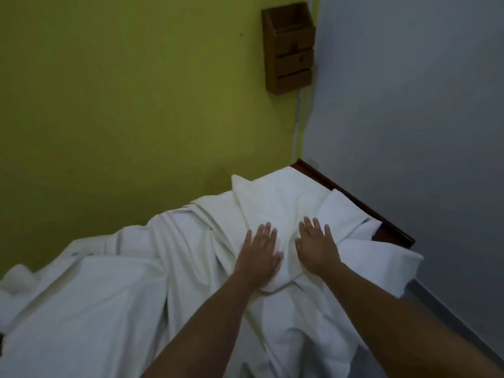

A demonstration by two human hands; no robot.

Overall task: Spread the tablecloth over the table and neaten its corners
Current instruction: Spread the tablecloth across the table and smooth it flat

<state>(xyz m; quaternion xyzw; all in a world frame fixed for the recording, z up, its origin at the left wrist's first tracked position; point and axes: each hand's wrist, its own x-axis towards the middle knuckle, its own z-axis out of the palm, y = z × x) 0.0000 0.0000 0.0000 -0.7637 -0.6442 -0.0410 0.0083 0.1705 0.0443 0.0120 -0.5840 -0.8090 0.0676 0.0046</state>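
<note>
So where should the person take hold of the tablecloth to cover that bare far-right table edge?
Probably pinch the tablecloth at its folded flap beside the bare wooden table edge, coming from the right. That flap lies loose atop the bunched folds, so it should lift freely. The left hand and right hand rest flat on the heap.

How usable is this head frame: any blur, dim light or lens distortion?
Head view: dim, flat light, no glare on the white tablecloth; fingertips of the left hand and right hand smear with motion blur; wide-angle distortion slants the wooden wall holder; overall soft, folds readable.
</note>
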